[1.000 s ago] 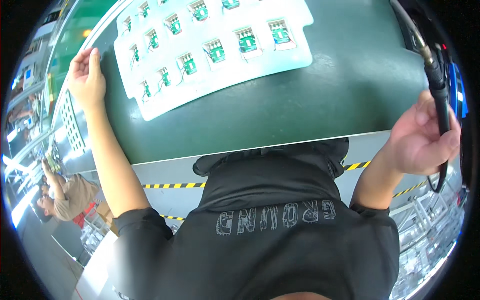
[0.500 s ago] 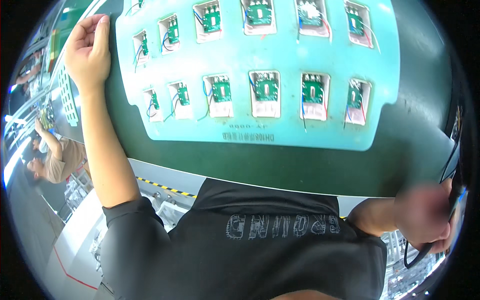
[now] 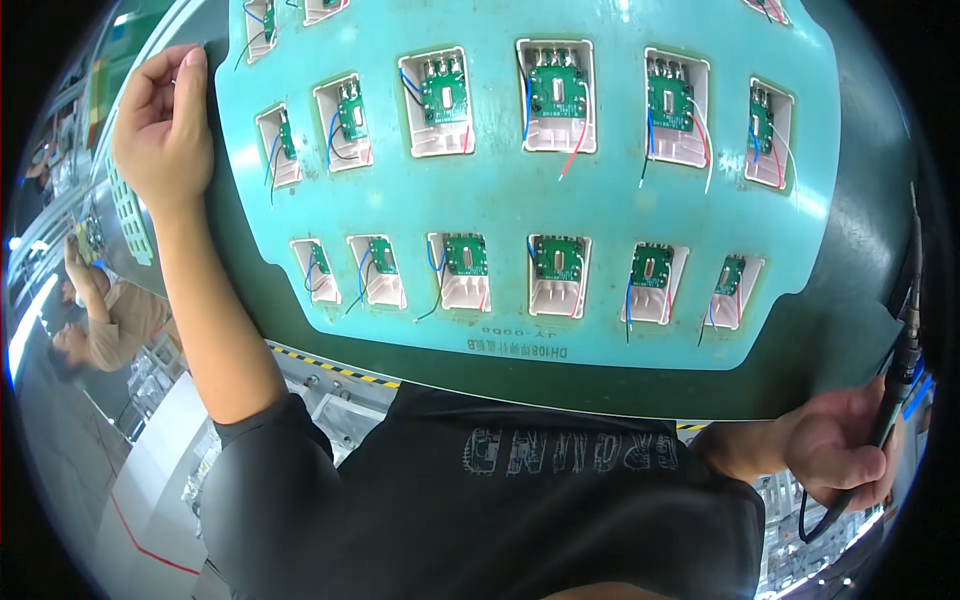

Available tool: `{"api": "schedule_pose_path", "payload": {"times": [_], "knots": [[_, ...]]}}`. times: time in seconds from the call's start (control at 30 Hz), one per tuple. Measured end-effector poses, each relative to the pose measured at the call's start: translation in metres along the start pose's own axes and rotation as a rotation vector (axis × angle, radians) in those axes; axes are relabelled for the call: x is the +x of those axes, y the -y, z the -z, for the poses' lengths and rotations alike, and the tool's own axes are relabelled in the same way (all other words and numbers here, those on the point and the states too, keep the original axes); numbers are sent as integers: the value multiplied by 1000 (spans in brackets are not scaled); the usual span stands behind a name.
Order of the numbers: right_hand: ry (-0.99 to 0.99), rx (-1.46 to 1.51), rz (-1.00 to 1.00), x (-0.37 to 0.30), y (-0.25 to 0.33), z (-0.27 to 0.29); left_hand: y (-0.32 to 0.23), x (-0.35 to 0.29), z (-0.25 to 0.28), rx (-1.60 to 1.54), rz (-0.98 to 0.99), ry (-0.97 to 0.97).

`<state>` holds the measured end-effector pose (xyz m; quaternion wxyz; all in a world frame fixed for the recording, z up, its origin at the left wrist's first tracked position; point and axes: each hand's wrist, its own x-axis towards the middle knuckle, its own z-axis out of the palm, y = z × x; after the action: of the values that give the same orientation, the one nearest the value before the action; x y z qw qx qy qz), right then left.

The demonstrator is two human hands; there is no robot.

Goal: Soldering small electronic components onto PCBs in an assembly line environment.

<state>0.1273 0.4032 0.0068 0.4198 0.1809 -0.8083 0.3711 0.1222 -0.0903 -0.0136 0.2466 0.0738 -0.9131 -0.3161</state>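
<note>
My right hand (image 3: 835, 455) grips a soldering iron (image 3: 903, 360) at the right edge, its thin tip pointing up and its cord hanging below. My left hand (image 3: 165, 135) is curled closed beside the left edge of a turquoise tray (image 3: 510, 205), thumb pressed against the fingers; what it pinches, if anything, is hidden. Rows of cutouts in the tray hold white plastic housings, each with a green circuit board (image 3: 557, 92) inside. Thin blue, black, red and white wires stick out from the boards.
The tray lies on a dark green work surface (image 3: 640, 385) whose near edge runs in front of my body. A green slotted rack (image 3: 130, 215) stands beyond my left forearm. Farther left, a co-worker (image 3: 115, 320) has a raised hand. Yellow-black tape (image 3: 335, 367) shows below the edge.
The tray sits lower and looks larger in view, with more of its far row showing. My right hand, blurred before, is now sharp, still on the soldering iron. My left hand stays nearly in place.
</note>
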Motion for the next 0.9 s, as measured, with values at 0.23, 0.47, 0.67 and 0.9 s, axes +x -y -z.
{"api": "schedule_pose_path", "payload": {"times": [0.23,0.47,0.67,0.9], "knots": [[10,-80,26,-7,3,1,-6,-5,3,88,13,29],[60,-113,44,-12,6,4,-6,-8,2,48,35,35],[44,-170,47,-14,12,-2,-4,-10,5,45,71,37],[72,-209,45,-14,16,-5,-6,-12,8,104,88,23]]}}
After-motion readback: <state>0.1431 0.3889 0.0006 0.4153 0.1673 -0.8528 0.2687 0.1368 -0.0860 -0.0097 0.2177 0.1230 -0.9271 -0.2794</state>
